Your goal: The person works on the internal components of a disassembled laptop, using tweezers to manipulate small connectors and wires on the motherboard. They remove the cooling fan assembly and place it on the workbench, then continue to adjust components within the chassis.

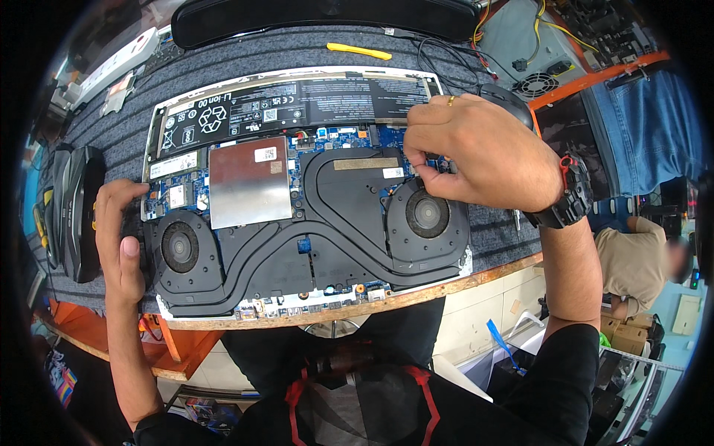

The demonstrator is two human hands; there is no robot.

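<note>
Laptop [297, 201] lies open-bottomed on a grey mat [312, 52], back cover off, near the desk's front edge. Inside: long black battery [297, 100] along the far side, silver shield plate [249, 181] left of centre, black heatpipes [297, 245] curving across the middle, left fan [180, 247] and right fan [427, 214] at the near corners.

L hand [119, 238] rests flat on the laptop's left edge, fingers together and pointing away, thumb lying beside the left fan; it clamps nothing, just steadies the chassis. R hand [476, 152] sits over the board's right side, just above the right fan, fingers curled in and pinched together on a small dark part or tool tip at the board. Can't tell exactly what it is, too small and half hidden by the fingers. Ring on one finger, black watch [569, 197] on that wrist.

Around: yellow pry tool [359, 50] on the mat beyond the battery, well apart from both hands. Black cover [327, 18] lies across the far end of the desk. Black mouse [506, 100] just behind the R hand. Dark curved item [78, 212] left of the L hand, near it. Cables and a grey box w/ fan grille [535, 83] at far right. Another person sits low at right, beyond the desk.
</note>
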